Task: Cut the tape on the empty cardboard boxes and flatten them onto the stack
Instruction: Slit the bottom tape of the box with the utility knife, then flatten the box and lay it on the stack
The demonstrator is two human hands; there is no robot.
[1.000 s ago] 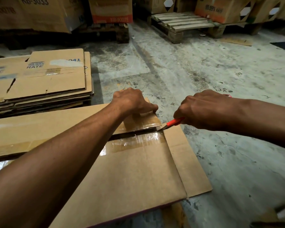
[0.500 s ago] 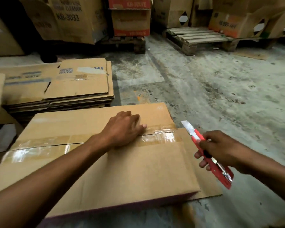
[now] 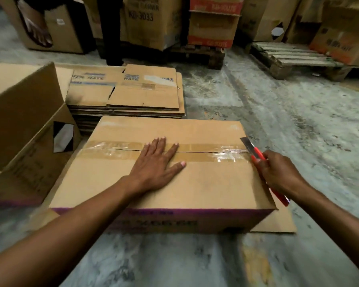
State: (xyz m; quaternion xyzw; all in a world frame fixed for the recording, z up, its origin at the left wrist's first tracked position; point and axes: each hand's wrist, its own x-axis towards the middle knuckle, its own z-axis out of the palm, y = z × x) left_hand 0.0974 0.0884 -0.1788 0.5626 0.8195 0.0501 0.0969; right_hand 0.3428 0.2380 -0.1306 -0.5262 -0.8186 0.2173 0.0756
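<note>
A brown cardboard box (image 3: 205, 187) stands on the floor in front of me, its top seam covered by clear tape (image 3: 224, 153) with a thin slit along it. My left hand (image 3: 155, 164) lies flat on the top, fingers spread over the seam. My right hand (image 3: 278, 170) grips a red utility knife (image 3: 257, 154) at the box's right edge, blade out and tip beside the end of the tape. Behind the box lies the stack of flattened boxes (image 3: 133, 96).
An open empty box (image 3: 25, 125) leans at the left. A loose cardboard flap (image 3: 278, 222) lies on the floor at the box's right. Wooden pallets (image 3: 294, 59) and stacked cartons (image 3: 214, 23) line the back. Another person's hand (image 3: 37, 32) and dark legs show at the far left.
The view rose and pulled back. My right hand drew the knife out of the seam, swung it aside, then brought it back to the right edge. My left hand flattened on the top.
</note>
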